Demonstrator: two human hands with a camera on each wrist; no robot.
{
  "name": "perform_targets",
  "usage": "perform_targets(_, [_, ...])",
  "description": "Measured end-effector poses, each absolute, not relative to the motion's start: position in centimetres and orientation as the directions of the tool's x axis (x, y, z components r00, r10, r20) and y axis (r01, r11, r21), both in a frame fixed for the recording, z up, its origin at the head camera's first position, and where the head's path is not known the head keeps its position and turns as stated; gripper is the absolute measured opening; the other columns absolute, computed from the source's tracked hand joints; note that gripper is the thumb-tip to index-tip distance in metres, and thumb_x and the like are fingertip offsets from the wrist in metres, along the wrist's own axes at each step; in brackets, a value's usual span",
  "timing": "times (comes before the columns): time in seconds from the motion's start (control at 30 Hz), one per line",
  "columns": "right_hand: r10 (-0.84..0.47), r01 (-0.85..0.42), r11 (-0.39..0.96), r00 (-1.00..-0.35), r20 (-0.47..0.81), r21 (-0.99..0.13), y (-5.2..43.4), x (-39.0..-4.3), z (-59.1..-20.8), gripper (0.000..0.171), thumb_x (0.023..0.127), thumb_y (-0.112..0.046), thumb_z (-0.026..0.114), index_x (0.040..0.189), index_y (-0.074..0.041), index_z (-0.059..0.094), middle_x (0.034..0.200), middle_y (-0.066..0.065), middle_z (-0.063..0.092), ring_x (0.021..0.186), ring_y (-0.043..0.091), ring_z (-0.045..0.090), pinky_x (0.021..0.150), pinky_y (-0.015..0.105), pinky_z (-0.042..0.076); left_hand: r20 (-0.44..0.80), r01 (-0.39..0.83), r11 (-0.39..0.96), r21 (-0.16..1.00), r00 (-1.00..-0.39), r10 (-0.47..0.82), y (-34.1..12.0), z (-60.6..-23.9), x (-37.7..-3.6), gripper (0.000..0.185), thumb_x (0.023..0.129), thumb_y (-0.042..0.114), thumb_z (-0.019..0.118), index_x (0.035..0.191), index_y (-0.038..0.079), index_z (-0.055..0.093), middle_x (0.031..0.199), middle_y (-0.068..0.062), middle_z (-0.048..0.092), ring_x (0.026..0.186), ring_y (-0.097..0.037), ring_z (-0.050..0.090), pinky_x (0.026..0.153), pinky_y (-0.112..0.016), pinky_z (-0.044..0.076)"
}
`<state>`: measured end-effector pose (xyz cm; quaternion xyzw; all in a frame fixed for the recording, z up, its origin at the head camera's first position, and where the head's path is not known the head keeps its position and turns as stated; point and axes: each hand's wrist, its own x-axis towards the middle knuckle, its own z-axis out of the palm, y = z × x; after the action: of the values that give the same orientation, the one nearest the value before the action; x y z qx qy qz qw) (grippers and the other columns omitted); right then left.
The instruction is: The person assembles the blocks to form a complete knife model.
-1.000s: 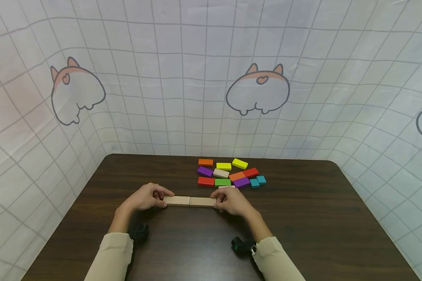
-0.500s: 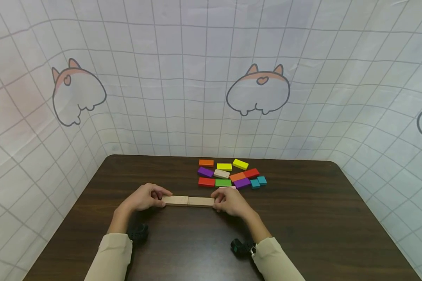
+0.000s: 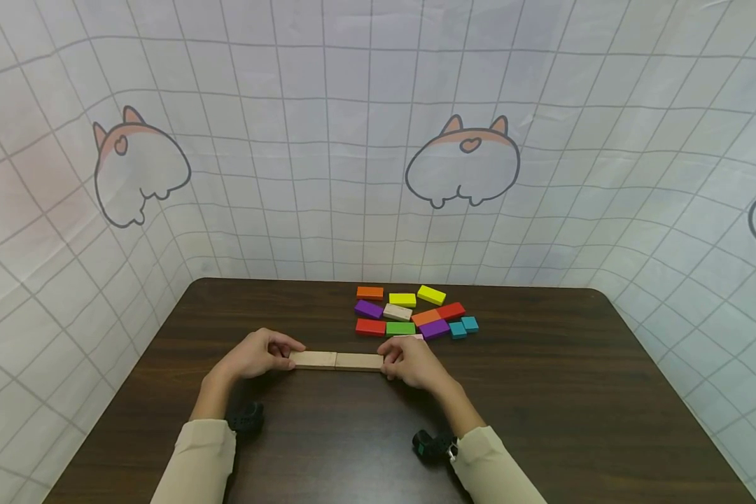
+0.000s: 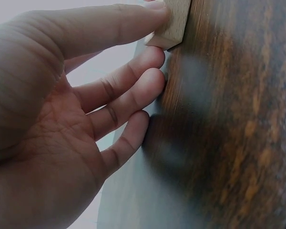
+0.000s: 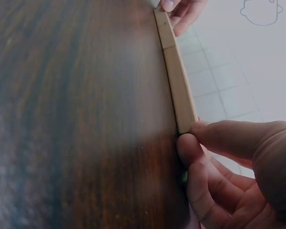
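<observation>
On table [image 3: 542, 392], pinching 2 blocks [image 3: 360, 362] at outer ends with left hand [image 3: 258, 355] and right hand [image 3: 412, 360]; better to press inward equally.

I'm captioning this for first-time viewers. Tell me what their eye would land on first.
Likely the mostly bright blocks, clustered toward the far side of the table. Next, two pale bars set end to end on the near side of them, the left grip at one end and the right grip at the other. Then the animal drawings on the white backdrop behind.
</observation>
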<state>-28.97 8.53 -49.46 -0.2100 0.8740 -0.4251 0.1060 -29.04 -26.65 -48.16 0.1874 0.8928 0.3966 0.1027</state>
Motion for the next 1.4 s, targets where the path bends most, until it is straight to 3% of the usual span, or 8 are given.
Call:
perform_targets(0.3, [-0.527, -0.303, 0.493, -0.850, -0.002, -0.816, 10.4, -29.6, -49.0, 0.025, 0.095, -0.008, 0.074, 0.119, -0.003, 0.070, 0.087, 0.000, 0.068, 0.073, 0.017, 0.067, 0.065, 0.032, 0.055, -0.036, 0.254, 0.609, 0.751, -0.906, 0.422, -26.7, -48.2, -29.1, 0.025, 0.091, 0.009, 0.080, 0.116, 0.009, 0.079, 0.088, -0.003, 0.065, 0.076, -0.023, 0.057, 0.065, -0.033, 0.048])
perform_targets(0.6, [-0.343, -0.269, 0.527, -0.935, 0.088, -0.806, 13.6, -30.7, -48.5, 0.029, 0.094, -0.012, 0.076, 0.122, -0.006, 0.073, 0.102, 0.004, 0.068, 0.082, 0.019, 0.062, 0.070, 0.034, 0.053, -0.041, 0.250, 0.618, 0.746, -0.908, 0.417, -26.7, -48.1, -29.1, 0.025, 0.091, 0.007, 0.079, 0.116, 0.009, 0.079, 0.088, -0.003, 0.065, 0.076, -0.023, 0.056, 0.065, -0.033, 0.048])
perform_targets(0.8, [-0.298, -0.225, 0.541, -0.952, 0.065, -0.810, 14.6, -30.9, -48.9, 0.036, 0.092, -0.010, 0.078, 0.127, -0.006, 0.071, 0.114, 0.011, 0.068, 0.076, 0.020, 0.061, 0.065, 0.036, 0.053, -0.038, 0.256, 0.613, 0.748, -0.905, 0.424, -26.6, -48.0, -28.9, 0.025, 0.090, 0.007, 0.079, 0.116, 0.008, 0.079, 0.088, -0.003, 0.065, 0.076, -0.023, 0.056, 0.064, -0.033, 0.047])
perform_targets(1.0, [-0.314, -0.217, 0.575, -0.949, 0.033, -0.789, 14.9, -31.2, -49.6, 0.039, 0.090, -0.009, 0.080, 0.128, -0.008, 0.071, 0.115, 0.008, 0.066, 0.071, 0.018, 0.059, 0.062, 0.034, 0.051, -0.043, 0.245, 0.619, 0.747, -0.910, 0.412, -26.5, -48.0, -28.9, 0.025, 0.090, 0.006, 0.079, 0.115, 0.009, 0.079, 0.088, -0.003, 0.066, 0.076, -0.023, 0.057, 0.065, -0.033, 0.048])
perform_targets(1.4, [-0.348, -0.235, 0.592, -0.937, 0.018, -0.771, 14.5, -31.1, -49.7, 0.034, 0.083, 0.003, 0.081, 0.116, -0.008, 0.075, 0.106, 0.003, 0.067, 0.077, 0.017, 0.061, 0.069, 0.033, 0.053, -0.045, 0.240, 0.622, 0.745, -0.913, 0.405, -26.6, -48.0, -28.8, 0.025, 0.090, 0.007, 0.080, 0.115, 0.009, 0.079, 0.087, -0.002, 0.066, 0.076, -0.022, 0.057, 0.065, -0.032, 0.047])
